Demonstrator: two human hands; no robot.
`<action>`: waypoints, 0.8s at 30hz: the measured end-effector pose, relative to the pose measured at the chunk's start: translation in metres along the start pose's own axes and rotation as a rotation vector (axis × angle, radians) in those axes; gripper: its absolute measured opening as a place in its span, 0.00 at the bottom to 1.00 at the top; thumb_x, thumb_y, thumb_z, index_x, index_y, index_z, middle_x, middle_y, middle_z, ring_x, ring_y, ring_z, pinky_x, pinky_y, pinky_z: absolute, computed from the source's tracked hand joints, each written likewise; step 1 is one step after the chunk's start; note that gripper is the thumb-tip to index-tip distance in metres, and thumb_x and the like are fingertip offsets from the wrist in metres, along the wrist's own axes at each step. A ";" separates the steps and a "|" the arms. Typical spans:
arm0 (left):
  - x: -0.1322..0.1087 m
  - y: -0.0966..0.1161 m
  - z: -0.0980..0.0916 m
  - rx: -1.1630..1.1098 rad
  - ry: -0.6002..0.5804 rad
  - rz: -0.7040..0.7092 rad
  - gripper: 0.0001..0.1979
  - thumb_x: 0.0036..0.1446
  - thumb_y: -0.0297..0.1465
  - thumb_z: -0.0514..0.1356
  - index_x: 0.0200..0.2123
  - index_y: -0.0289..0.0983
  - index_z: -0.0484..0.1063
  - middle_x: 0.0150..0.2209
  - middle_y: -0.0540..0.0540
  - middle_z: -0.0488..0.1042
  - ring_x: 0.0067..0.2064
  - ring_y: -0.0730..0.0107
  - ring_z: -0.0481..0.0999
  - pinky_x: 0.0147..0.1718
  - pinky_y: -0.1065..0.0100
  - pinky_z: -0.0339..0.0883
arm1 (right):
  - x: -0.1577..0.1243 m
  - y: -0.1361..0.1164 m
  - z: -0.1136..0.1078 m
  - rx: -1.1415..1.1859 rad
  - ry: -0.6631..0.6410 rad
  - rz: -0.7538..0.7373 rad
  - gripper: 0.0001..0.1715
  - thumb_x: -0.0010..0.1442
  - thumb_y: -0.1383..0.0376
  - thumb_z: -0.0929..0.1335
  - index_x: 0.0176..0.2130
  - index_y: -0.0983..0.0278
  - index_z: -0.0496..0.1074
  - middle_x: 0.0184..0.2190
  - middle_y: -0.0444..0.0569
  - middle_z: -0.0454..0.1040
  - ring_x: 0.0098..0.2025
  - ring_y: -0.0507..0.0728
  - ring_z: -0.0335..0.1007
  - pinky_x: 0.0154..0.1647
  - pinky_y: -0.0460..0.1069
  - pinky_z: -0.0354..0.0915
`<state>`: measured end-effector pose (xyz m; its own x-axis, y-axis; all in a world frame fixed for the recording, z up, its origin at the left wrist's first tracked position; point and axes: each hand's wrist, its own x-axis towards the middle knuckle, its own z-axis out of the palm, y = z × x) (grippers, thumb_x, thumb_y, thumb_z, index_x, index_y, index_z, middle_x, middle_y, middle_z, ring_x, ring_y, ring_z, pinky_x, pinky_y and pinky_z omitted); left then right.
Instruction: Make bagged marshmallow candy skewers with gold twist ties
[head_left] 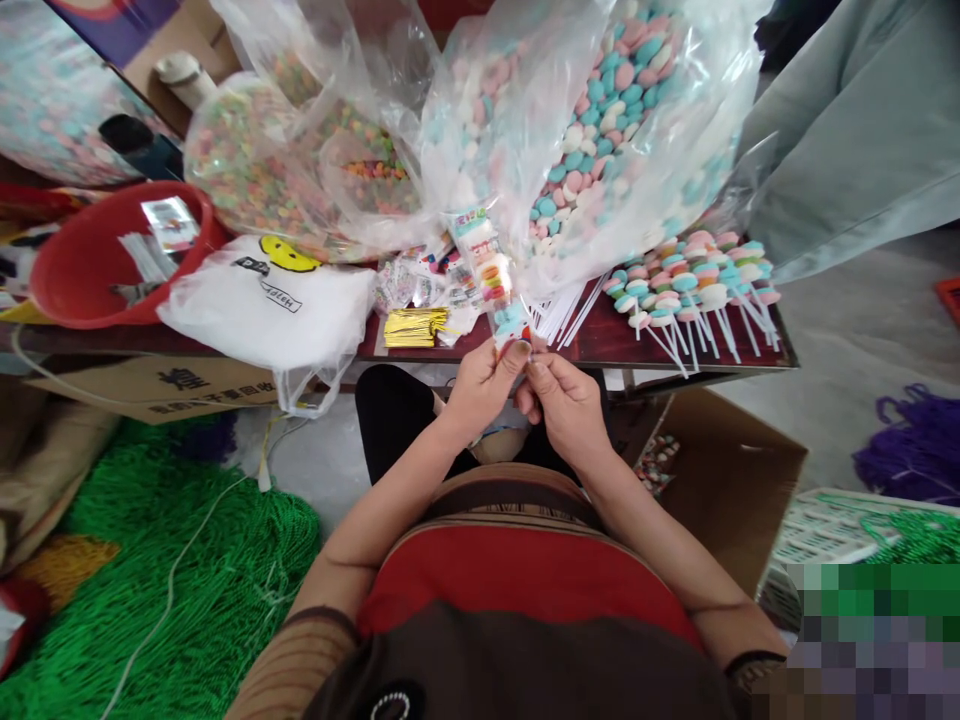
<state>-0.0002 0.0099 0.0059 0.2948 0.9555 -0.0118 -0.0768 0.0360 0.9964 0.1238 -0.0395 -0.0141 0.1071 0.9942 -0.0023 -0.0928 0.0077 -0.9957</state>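
A marshmallow lollipop (492,272) in a clear printed wrapper points up and away over the table edge. My left hand (486,385) is closed on the lower end of its wrapper, thumb on top. Right beside it, my right hand (566,402) pinches at the gathered neck of the same wrapper; the stick and anything thin between the fingers are hidden. Just beyond my left hand lies a bundle of yellow twist ties (415,328), near a pile of printed wrappers (409,283). White sticks (566,312) lie beyond my right hand.
Unwrapped marshmallow lollipops (694,280) are stacked at the table's right end. Large clear bags of marshmallows (592,130) and small gummies (300,160) line the back. A white smiley bag (270,300) and red basin (75,255) stand left. A cardboard box (720,480) sits below right.
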 end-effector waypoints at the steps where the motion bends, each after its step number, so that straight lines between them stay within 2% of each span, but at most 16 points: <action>1: 0.002 0.001 -0.004 0.117 0.043 0.081 0.23 0.57 0.53 0.63 0.31 0.38 0.76 0.28 0.48 0.74 0.30 0.70 0.71 0.31 0.68 0.64 | -0.001 -0.001 -0.001 -0.055 0.023 -0.031 0.23 0.66 0.44 0.66 0.40 0.60 0.74 0.18 0.37 0.68 0.18 0.48 0.58 0.21 0.45 0.60; 3: 0.005 0.004 -0.009 0.303 0.097 0.211 0.23 0.56 0.53 0.64 0.25 0.39 0.74 0.27 0.47 0.73 0.33 0.66 0.70 0.36 0.66 0.63 | -0.002 -0.001 -0.004 -0.184 0.069 -0.098 0.24 0.67 0.46 0.66 0.50 0.59 0.74 0.20 0.39 0.70 0.20 0.50 0.62 0.25 0.47 0.64; 5: 0.005 0.005 -0.010 0.375 0.058 0.224 0.24 0.56 0.52 0.64 0.21 0.39 0.71 0.24 0.47 0.71 0.32 0.66 0.68 0.36 0.66 0.62 | -0.003 0.000 -0.007 -0.300 0.096 -0.152 0.27 0.68 0.49 0.65 0.60 0.58 0.71 0.21 0.40 0.72 0.22 0.52 0.66 0.30 0.50 0.68; 8: 0.001 0.004 -0.008 0.282 -0.081 0.106 0.26 0.58 0.53 0.62 0.20 0.39 0.70 0.22 0.48 0.70 0.29 0.68 0.69 0.32 0.68 0.60 | -0.003 0.004 -0.008 -0.372 0.082 -0.182 0.28 0.69 0.52 0.63 0.64 0.58 0.70 0.22 0.42 0.72 0.24 0.54 0.69 0.34 0.51 0.70; 12: -0.004 0.003 -0.011 0.120 -0.239 -0.073 0.28 0.58 0.55 0.61 0.21 0.37 0.73 0.21 0.47 0.72 0.29 0.68 0.73 0.28 0.70 0.62 | -0.001 0.008 -0.007 -0.344 0.032 -0.195 0.25 0.69 0.53 0.63 0.59 0.57 0.75 0.21 0.42 0.72 0.24 0.54 0.68 0.32 0.51 0.71; 13: -0.004 0.003 -0.015 0.099 -0.239 -0.099 0.27 0.56 0.55 0.63 0.22 0.36 0.74 0.22 0.47 0.73 0.29 0.68 0.73 0.28 0.70 0.62 | -0.001 0.009 -0.007 -0.337 0.036 -0.202 0.25 0.69 0.53 0.63 0.58 0.57 0.76 0.22 0.42 0.72 0.23 0.54 0.68 0.32 0.51 0.71; 15: -0.002 0.003 -0.023 0.038 -0.164 -0.106 0.25 0.52 0.54 0.67 0.26 0.36 0.76 0.26 0.47 0.75 0.32 0.67 0.75 0.30 0.70 0.65 | 0.000 0.009 -0.007 -0.327 0.060 -0.212 0.25 0.69 0.53 0.63 0.58 0.57 0.77 0.22 0.43 0.73 0.23 0.54 0.69 0.32 0.52 0.71; 18: 0.005 0.002 -0.029 -0.158 -0.033 -0.052 0.29 0.48 0.59 0.67 0.35 0.37 0.77 0.31 0.45 0.78 0.39 0.63 0.79 0.36 0.68 0.70 | -0.001 0.009 -0.006 -0.329 0.079 -0.212 0.25 0.69 0.52 0.63 0.57 0.57 0.77 0.22 0.44 0.73 0.23 0.54 0.69 0.31 0.52 0.71; 20: 0.010 0.001 -0.027 -0.293 -0.011 -0.055 0.31 0.48 0.60 0.66 0.39 0.38 0.77 0.34 0.44 0.79 0.44 0.61 0.80 0.39 0.67 0.72 | -0.002 0.009 -0.005 -0.342 0.068 -0.217 0.24 0.69 0.52 0.63 0.56 0.57 0.78 0.22 0.43 0.72 0.23 0.54 0.69 0.31 0.51 0.71; 24: 0.013 0.002 -0.011 -0.450 -0.003 -0.128 0.28 0.46 0.51 0.73 0.44 0.38 0.78 0.31 0.47 0.79 0.44 0.62 0.81 0.40 0.67 0.72 | -0.005 0.009 -0.001 -0.363 0.047 -0.243 0.22 0.69 0.55 0.63 0.56 0.57 0.77 0.23 0.42 0.72 0.23 0.52 0.68 0.32 0.50 0.70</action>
<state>-0.0067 0.0253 0.0070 0.3313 0.9343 -0.1319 -0.4448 0.2779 0.8514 0.1230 -0.0447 -0.0236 0.1290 0.9622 0.2397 0.2939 0.1938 -0.9360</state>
